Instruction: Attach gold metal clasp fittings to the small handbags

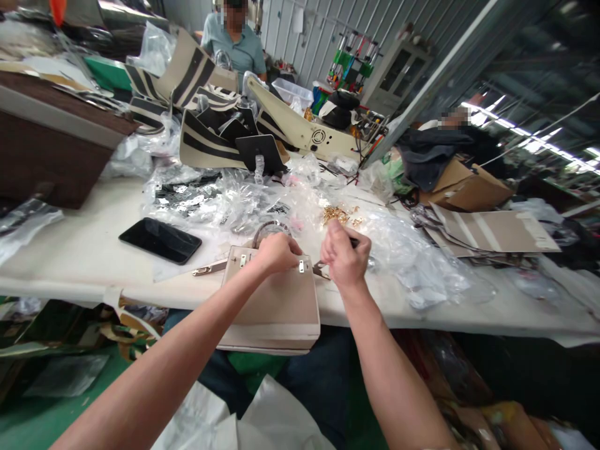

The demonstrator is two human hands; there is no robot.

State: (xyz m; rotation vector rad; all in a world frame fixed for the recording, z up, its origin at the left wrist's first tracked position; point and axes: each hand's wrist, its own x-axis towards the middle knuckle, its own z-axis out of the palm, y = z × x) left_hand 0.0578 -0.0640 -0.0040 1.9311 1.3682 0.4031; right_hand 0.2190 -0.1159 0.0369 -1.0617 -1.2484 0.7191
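Observation:
A beige handbag [274, 300] lies at the table's front edge, jutting over it, with small metal plates on its upper part. My left hand [276, 253] is closed on the bag's top edge, fingers curled over between the plates. Behind that hand a round handle [269, 230] shows in part. A strap with a metal end [209, 269] sticks out at the bag's left. Just right of the bag, my right hand [344, 253] is a fist around a dark-handled tool [355, 242]; most of it is hidden. Small gold-coloured metal pieces [335, 214] lie beyond this fist.
A black phone [160, 240] lies left on the white table [94, 250]. Clear plastic bags [412, 256] spread across the right and middle. Striped panels [206, 144] are piled at the back, flat panels [497, 228] at the right. A person [237, 47] is behind the table.

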